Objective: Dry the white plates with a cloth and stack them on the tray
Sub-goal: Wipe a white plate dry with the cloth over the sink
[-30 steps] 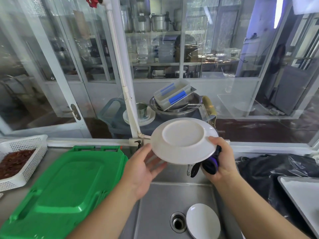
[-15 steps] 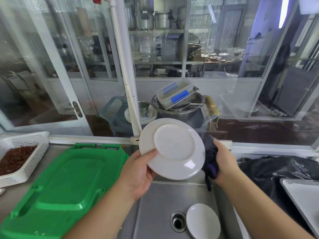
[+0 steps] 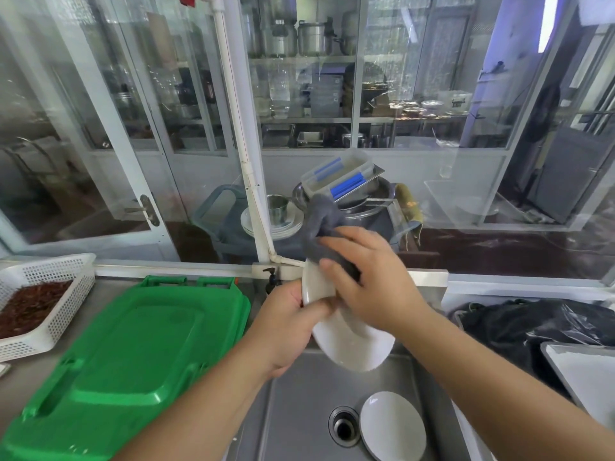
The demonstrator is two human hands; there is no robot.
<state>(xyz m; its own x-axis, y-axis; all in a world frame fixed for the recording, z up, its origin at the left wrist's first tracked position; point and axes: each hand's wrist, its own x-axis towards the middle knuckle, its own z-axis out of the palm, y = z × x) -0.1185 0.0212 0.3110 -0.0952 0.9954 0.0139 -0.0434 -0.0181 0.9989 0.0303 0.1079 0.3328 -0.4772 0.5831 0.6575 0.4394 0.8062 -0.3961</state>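
The left hand (image 3: 289, 324) grips a white plate (image 3: 349, 344) by its left rim, thumb across the front, holding it tilted on edge above the sink (image 3: 299, 410). The right hand (image 3: 369, 281) presses a grey cloth (image 3: 321, 224) against the plate's face; its fingers curl round the cloth and a loose tail sticks up behind them.

Half a second earlier the plate faced the camera in the left hand and the cloth hung bunched in the right hand just to its right, off the surface. Now the plate has turned on edge and the cloth has come onto it, so wiping has begun on this plate.

1 more white plate (image 3: 392, 427) lies in the near part of the sink, just right of the drain (image 3: 344, 427), seemingly not yet dried. The tray (image 3: 585, 371) sits at the near right edge, with no plates on the part in view. A green lid (image 3: 126, 354) lies left of the sink, and a white basket (image 3: 50, 294) sits further left.
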